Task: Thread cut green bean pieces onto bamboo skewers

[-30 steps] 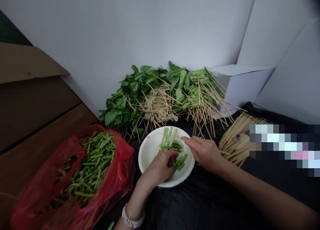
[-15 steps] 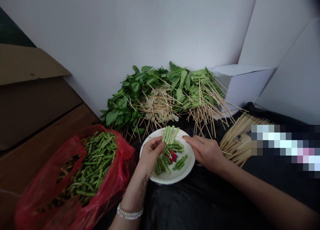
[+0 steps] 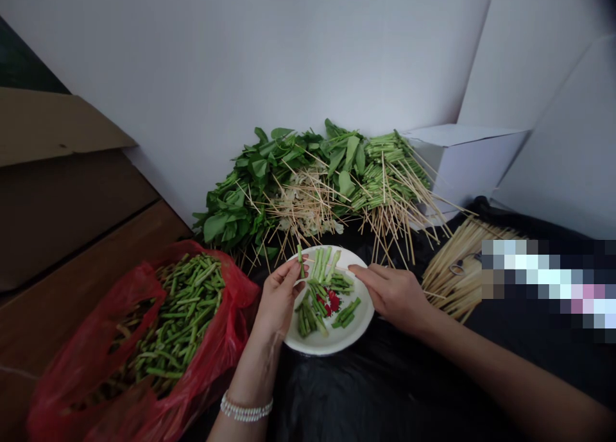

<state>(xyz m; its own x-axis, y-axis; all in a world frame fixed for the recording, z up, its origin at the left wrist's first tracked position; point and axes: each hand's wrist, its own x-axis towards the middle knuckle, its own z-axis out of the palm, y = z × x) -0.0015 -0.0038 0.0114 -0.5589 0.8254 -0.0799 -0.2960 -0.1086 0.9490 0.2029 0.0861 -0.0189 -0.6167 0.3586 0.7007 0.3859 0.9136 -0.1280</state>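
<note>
Between finger and thumb, my left hand (image 3: 280, 294) pinches a short green stem piece (image 3: 300, 260) at the tip of a thin wooden skewer. My right hand (image 3: 392, 294) is closed on the skewer's other end, over the plate's right rim. Several cut green stem pieces (image 3: 325, 265) sit side by side on the skewer between my hands. Beneath them is a white plate (image 3: 332, 347) with a red pattern, holding small bunches of cut stems (image 3: 346, 312). The skewer itself is thin and partly hidden by my fingers.
At left, a red plastic bag (image 3: 235, 288) holds many cut stems. Behind the plate lie leafy skewers (image 3: 226, 217), pale skewered pieces (image 3: 308, 201) and skewered stems (image 3: 389, 166). Bare skewers (image 3: 452, 262) and scissors (image 3: 457, 267) lie at right, near a white box (image 3: 474, 163).
My left hand has moved left, off the threaded row, and now holds a separate stem piece at the skewer's tip. My right hand has barely moved.
</note>
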